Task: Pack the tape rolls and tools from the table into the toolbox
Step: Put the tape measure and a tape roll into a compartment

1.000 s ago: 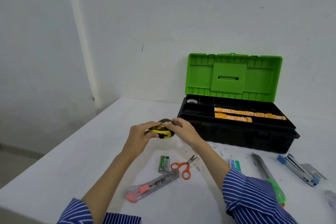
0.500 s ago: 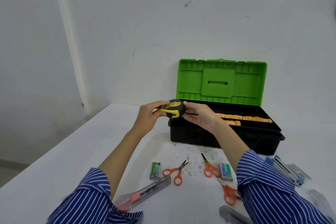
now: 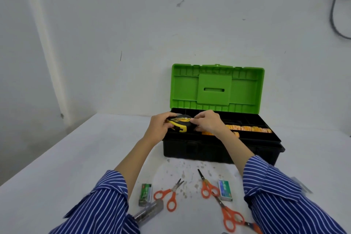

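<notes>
scissors [image 3: 169, 194] on the table [image 3: 57, 167] before the toolbox [image 3: 218, 150], small boxes [image 3: 145, 194] alongside

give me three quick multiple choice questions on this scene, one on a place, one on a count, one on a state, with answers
1. Where is the tape measure?
A. on the table by the scissors
B. held over the left end of the toolbox
C. on the floor

2. How many orange scissors lie on the table?
A. one
B. three
C. five

3. How is the lid?
A. open, standing upright
B. shut
C. off, lying on the table

Answers
1. B: the left hand and right hand grip it above the box's left end.
2. B: one pair, a second and a third show.
3. A: its green inside faces the camera.
</notes>
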